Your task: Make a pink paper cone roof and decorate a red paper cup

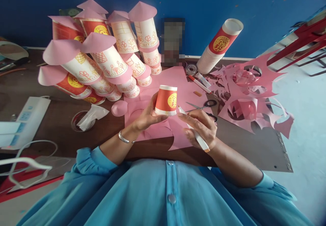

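A red and white paper cup (166, 98) with a yellow round emblem is upside down, its narrower end up, in my left hand (149, 115). The fingers and thumb of that hand wrap its lower left side. In my right hand (202, 127) is a white marker (201, 140) with an orange end cap; its tip points up and left, close beside the cup's lower right edge. Pink paper (178, 83) lies on the table under both hands. A small pink paper cone (119, 108) rests to the left of the cup.
Several stacked cup towers with pink cone roofs (99, 42) stand at the back left. Scissors (203, 105), tape (191, 69), a cup stack (220, 46) and pink paper scraps (244, 80) are on the right. A tape roll (76, 120) with tissue lies left.
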Demonstrator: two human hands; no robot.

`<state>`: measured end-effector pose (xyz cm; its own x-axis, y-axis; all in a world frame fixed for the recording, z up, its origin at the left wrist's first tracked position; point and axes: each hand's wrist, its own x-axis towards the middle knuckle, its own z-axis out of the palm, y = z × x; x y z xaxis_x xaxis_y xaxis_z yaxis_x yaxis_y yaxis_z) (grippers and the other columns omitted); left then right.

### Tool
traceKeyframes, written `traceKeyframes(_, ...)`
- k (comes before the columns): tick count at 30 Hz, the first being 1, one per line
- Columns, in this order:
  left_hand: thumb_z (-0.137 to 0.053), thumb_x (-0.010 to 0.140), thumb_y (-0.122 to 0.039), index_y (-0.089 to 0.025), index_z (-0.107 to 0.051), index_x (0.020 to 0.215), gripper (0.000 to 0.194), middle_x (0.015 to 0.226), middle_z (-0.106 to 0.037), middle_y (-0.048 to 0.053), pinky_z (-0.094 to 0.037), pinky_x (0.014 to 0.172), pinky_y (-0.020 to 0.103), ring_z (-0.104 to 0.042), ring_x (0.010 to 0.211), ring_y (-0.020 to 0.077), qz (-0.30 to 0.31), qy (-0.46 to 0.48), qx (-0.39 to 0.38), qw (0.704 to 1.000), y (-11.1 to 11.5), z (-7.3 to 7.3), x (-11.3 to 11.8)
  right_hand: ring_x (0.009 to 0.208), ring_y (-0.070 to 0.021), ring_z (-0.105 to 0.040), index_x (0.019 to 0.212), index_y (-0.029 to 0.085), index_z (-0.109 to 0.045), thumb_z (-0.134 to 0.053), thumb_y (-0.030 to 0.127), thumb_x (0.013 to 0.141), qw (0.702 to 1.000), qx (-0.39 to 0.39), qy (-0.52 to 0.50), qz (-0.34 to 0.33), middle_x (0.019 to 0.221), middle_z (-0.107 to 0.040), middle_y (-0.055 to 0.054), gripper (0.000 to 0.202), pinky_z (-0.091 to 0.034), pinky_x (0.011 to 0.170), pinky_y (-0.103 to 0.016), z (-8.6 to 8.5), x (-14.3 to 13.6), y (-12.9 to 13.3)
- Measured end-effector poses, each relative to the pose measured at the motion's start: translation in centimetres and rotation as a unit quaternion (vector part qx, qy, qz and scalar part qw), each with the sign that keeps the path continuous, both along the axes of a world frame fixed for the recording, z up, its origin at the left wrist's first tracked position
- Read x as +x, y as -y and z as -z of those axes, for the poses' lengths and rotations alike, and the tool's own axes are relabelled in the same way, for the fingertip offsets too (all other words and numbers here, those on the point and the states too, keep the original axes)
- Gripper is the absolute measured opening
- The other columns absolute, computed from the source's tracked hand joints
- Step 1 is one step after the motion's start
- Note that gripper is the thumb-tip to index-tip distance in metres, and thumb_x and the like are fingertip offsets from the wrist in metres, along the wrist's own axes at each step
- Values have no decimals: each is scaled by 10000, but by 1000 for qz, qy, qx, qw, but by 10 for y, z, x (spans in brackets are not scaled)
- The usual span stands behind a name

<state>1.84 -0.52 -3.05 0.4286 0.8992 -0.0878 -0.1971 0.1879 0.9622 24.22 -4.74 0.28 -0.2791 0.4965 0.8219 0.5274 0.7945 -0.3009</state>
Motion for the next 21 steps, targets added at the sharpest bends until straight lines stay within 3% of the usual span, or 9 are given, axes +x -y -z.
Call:
traceKeyframes(5,-897,811,-413,-345,-471,1559,864,1545,-571,71,-456,1220,606,-510,1461,412,-2,-56,116,992,0,1,0,630,-175,-714,1183,202,-647,-644,166,999,999,7,-28,-16,766,-719,-4,187,-587,552,-276,-5,-8,-1)
traceKeyframes(8,-861,851,-413,-340,-476,1563,813,1544,-565,65,-442,1219,607,-504,1463,410,1,-67,121,990,1,-1,1,608,-164,-717,1083,208,-632,-647,130,974,999,14,-28,-32,733,-711,4,136,-589,545,-260,-6,-10,-2)
traceKeyframes(21,-856,861,-436,-380,-468,1578,817,1522,-574,66,-472,1182,599,-532,1418,400,1,-67,139,988,1,2,0,600,-167,-709,1067,212,-625,-644,95,933,999,7,-22,-45,744,-717,-1,179,-604,551,-267,-4,-9,-2)
